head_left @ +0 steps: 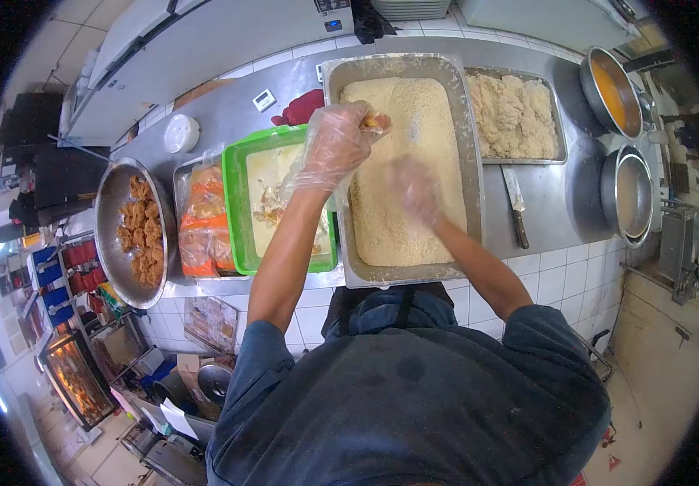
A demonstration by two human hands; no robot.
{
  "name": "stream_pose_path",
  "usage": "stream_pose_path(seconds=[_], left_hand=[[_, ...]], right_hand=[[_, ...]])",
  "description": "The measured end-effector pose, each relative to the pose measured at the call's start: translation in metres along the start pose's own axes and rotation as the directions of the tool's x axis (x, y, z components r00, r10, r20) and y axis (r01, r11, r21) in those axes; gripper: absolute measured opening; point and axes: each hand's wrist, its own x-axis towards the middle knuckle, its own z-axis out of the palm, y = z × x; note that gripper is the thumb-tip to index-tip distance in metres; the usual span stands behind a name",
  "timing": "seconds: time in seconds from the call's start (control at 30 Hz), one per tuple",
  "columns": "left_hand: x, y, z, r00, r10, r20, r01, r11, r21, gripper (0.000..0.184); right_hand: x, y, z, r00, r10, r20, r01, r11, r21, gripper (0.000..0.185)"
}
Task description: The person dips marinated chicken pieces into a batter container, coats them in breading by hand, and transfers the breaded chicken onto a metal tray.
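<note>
My left hand (339,144), in a clear plastic glove, is closed around a piece of raw meat (378,122) above the upper left of a large metal tray (473,170) of pale flour (402,235). My right hand (416,193) is over the middle of the flour, smeared by motion, its fingers not clear. Beside the tray on the left, a green tub (240,235) holds white liquid (267,174) with bits of food in it, partly hidden by my left forearm.
Left of the tub are bagged meat (206,215) and a steel bowl (109,235) of brown pieces. On the right lie a tray of floured pieces (514,113), a knife (515,198) and two metal bowls (600,61) (611,190). A red cloth (302,107) lies behind.
</note>
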Motion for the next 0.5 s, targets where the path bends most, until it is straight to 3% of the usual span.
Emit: stream_pose_path(seconds=[0.03,0.07,0.17,0.27,0.37,0.47,0.5], left_hand=[[0.001,0.003,-0.003,1.000,-0.016,-0.002,0.016,1.000,0.002,0.020],[0.002,0.009,-0.006,0.999,-0.033,-0.006,0.033,0.999,0.003,0.017],[0.001,0.005,0.000,1.000,0.001,-0.014,-0.002,1.000,-0.013,0.009],[0.002,0.004,0.004,1.000,-0.012,-0.003,0.012,1.000,0.005,0.004],[-0.001,0.004,0.013,1.000,0.007,-0.006,-0.007,1.000,0.019,0.004],[-0.004,0.007,0.019,1.000,-0.002,0.000,0.002,1.000,0.024,0.008],[-0.001,0.007,0.019,1.000,-0.010,0.001,0.010,1.000,0.028,0.009]], right_hand=[[-0.007,-0.043,-0.013,0.995,0.001,0.095,-0.006,0.999,0.049,0.045],[-0.011,-0.071,-0.031,0.956,-0.118,0.269,0.089,0.989,0.120,0.051],[-0.039,-0.051,0.043,0.906,-0.415,0.089,0.390,0.897,0.209,0.059],[-0.019,-0.016,0.043,0.794,-0.574,0.200,0.602,0.788,-0.127,0.065],[0.002,0.001,0.032,0.887,-0.436,0.152,0.457,0.877,-0.149,0.063],[0.012,-0.004,0.015,0.998,-0.056,-0.029,0.044,0.946,-0.321,0.062],[0.011,-0.007,0.007,0.998,-0.031,-0.051,0.014,0.952,-0.306,0.059]])
